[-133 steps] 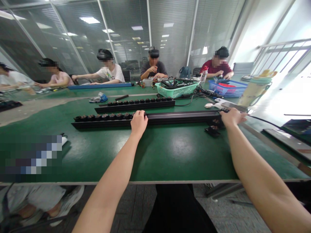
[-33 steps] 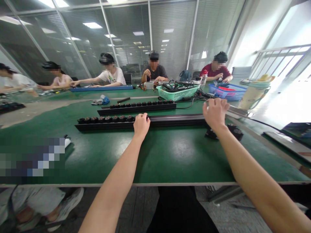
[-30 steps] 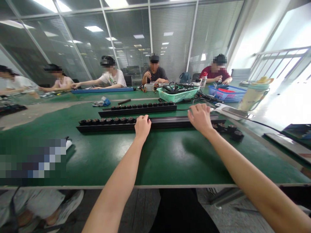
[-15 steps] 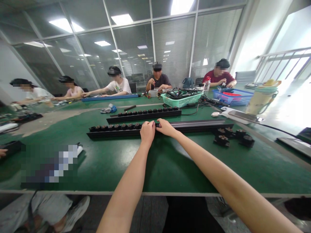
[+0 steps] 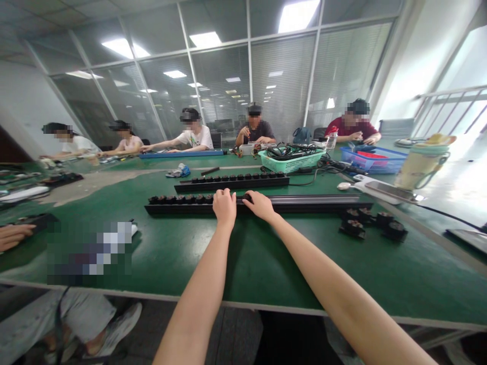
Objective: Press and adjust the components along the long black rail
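Note:
A long black rail [image 5: 308, 204] lies across the green table in front of me, with a row of round black socket modules on its left part. My left hand [image 5: 224, 207] is curled over the rail among the modules. Close beside it, my right hand [image 5: 258, 205] has its fingers over the rail near the last module. The part of the rail under my palms is hidden. Loose black socket modules [image 5: 353, 228] sit on the table to the right of the rail's far end, with another group [image 5: 391, 232] beside them.
A second module-lined rail [image 5: 232, 183] lies behind the first. Further back stand a green basket of cables [image 5: 291, 162] and a blue crate [image 5: 369, 161]. A tumbler [image 5: 420, 169] stands at right. Co-workers sit along the table, and one co-worker's hand [image 5: 13, 236] shows at far left.
My right hand has slid left along the rail from its right end to beside my left hand. The view has tilted up and drawn back, showing more ceiling.

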`<state>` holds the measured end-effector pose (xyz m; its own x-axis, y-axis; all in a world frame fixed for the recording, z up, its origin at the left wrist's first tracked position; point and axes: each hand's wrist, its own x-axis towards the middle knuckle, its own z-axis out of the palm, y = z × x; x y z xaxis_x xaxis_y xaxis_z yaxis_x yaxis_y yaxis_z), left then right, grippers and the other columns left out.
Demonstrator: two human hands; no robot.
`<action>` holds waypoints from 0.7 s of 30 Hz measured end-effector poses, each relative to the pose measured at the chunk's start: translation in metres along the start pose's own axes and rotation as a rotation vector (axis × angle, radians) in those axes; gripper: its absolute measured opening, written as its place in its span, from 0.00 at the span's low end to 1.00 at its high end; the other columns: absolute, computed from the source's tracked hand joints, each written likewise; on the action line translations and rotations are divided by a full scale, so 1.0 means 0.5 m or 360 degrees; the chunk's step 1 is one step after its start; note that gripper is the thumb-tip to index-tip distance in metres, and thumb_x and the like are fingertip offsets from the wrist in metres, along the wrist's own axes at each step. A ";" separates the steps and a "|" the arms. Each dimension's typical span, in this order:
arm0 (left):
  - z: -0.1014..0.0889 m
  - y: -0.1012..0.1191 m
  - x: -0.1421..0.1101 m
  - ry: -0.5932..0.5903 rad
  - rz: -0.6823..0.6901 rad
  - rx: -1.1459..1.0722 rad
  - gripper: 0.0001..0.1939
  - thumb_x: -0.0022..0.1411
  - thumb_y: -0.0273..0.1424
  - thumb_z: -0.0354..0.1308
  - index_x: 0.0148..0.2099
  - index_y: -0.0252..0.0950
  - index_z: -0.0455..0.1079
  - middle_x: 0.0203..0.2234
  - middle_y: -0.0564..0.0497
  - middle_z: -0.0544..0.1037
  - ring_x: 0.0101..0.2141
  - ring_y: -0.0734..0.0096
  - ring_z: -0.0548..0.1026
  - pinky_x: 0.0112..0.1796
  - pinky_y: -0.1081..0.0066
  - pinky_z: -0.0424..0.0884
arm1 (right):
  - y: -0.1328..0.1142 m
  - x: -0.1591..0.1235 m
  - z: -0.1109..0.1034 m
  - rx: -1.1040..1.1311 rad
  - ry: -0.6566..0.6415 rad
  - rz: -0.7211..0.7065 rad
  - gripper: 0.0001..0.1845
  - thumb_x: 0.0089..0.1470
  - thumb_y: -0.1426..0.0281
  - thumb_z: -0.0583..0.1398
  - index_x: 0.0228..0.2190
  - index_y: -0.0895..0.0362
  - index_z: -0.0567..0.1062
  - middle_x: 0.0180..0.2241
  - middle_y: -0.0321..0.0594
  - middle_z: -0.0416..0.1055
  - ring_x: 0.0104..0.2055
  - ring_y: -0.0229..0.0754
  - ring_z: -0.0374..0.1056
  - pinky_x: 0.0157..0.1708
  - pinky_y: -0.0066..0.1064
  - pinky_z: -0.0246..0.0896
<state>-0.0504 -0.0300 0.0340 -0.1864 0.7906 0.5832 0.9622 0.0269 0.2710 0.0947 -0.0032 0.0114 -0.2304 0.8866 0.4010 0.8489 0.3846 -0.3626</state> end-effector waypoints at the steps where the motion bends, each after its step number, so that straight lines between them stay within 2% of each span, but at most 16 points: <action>1: 0.003 -0.001 -0.002 -0.0025 0.0014 0.0012 0.14 0.74 0.36 0.53 0.54 0.37 0.74 0.50 0.41 0.76 0.52 0.55 0.72 0.49 0.64 0.71 | -0.001 -0.001 0.000 -0.0029 0.0011 -0.0001 0.21 0.70 0.57 0.54 0.57 0.54 0.72 0.51 0.46 0.76 0.52 0.47 0.72 0.49 0.33 0.62; 9: 0.006 0.009 -0.011 -0.0100 0.0043 0.0090 0.11 0.73 0.30 0.52 0.52 0.36 0.73 0.50 0.42 0.76 0.54 0.56 0.71 0.48 0.65 0.72 | -0.008 -0.010 -0.008 -0.0132 0.0009 -0.0018 0.21 0.71 0.58 0.53 0.58 0.54 0.73 0.49 0.46 0.76 0.51 0.48 0.72 0.49 0.34 0.62; 14: -0.004 0.016 -0.014 -0.0151 0.0006 0.0077 0.11 0.74 0.31 0.51 0.52 0.37 0.72 0.53 0.41 0.75 0.56 0.55 0.69 0.43 0.65 0.74 | -0.009 -0.011 -0.011 -0.0153 0.0010 -0.0002 0.20 0.71 0.58 0.53 0.57 0.52 0.73 0.49 0.45 0.76 0.50 0.48 0.72 0.47 0.34 0.62; 21: -0.003 0.021 -0.015 -0.0157 -0.0021 0.0067 0.12 0.74 0.31 0.49 0.52 0.37 0.72 0.52 0.41 0.75 0.55 0.55 0.71 0.44 0.64 0.74 | -0.012 -0.009 -0.011 -0.0158 0.0000 0.0007 0.20 0.71 0.59 0.52 0.57 0.53 0.73 0.49 0.46 0.76 0.51 0.48 0.72 0.48 0.33 0.62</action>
<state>-0.0390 -0.0365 0.0336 -0.1806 0.8463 0.5011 0.9677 0.0617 0.2444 0.0931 -0.0109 0.0166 -0.2264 0.8884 0.3994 0.8929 0.3531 -0.2794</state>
